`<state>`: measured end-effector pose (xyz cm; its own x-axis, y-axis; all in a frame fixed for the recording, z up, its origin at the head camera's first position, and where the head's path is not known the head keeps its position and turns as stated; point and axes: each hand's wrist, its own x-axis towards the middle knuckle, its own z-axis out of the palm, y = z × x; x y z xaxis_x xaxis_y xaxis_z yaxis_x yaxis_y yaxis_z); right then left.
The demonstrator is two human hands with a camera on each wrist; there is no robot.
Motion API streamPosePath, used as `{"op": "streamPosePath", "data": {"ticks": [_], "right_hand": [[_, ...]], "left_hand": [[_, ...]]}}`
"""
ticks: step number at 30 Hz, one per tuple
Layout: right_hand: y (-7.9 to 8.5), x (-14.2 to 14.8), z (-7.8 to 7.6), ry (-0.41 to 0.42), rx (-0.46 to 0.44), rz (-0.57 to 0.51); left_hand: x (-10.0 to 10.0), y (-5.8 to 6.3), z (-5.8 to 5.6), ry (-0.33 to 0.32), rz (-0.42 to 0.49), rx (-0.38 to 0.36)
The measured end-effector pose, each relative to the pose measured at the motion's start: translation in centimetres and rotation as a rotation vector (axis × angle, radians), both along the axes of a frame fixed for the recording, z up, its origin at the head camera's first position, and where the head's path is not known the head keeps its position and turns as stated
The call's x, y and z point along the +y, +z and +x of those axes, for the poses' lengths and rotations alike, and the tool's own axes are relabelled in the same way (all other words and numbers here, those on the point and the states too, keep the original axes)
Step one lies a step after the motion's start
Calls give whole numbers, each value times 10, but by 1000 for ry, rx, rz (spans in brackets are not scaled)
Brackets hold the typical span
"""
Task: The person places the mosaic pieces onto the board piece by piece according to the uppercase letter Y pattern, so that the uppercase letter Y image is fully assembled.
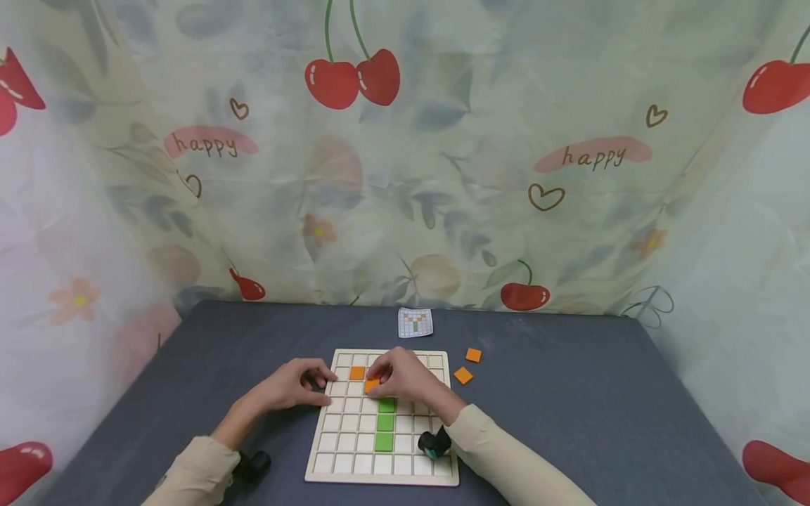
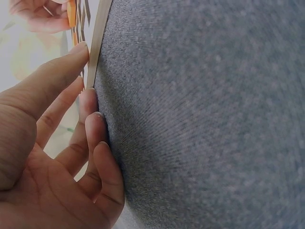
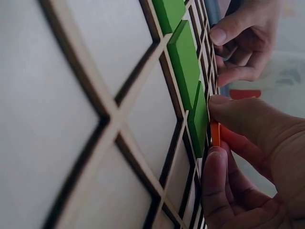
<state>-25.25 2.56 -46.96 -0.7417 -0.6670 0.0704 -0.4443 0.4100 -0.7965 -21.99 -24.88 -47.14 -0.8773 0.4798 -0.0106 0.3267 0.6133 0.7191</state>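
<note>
A pale wooden grid board [image 1: 323, 463] lies on the dark table. The right hand [image 1: 405, 376] pinches an orange square tile [image 3: 216, 134] between thumb and fingertips, low over a cell in the upper part of the grid. Just below, a column of three green tiles [image 1: 384, 422] fills cells. Another orange tile [image 1: 357, 373] sits in a cell up and to the left. At the board's left edge, the left hand [image 1: 294, 383] rests its thumb tip and fingertips against the rim, fingers loosely bent, as the left wrist view [image 2: 71, 143] shows.
Two loose orange tiles [image 1: 463, 376] lie on the table right of the board. Behind the board is a small card [image 1: 415, 323] printed with a coloured grid pattern. A patterned curtain [image 1: 443, 176] encloses the back and sides of the table [image 1: 569, 393].
</note>
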Motion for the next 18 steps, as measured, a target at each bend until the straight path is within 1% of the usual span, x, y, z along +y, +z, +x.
{"op": "streamPosePath", "data": {"ticks": [7, 18], "right_hand": [[-2, -2, -1, -26, -19, 29], [-3, -3, -2, -29, -37, 32]], "left_hand": [[0, -1, 0, -5, 4, 4], [0, 0, -1, -2, 6, -7]]}}
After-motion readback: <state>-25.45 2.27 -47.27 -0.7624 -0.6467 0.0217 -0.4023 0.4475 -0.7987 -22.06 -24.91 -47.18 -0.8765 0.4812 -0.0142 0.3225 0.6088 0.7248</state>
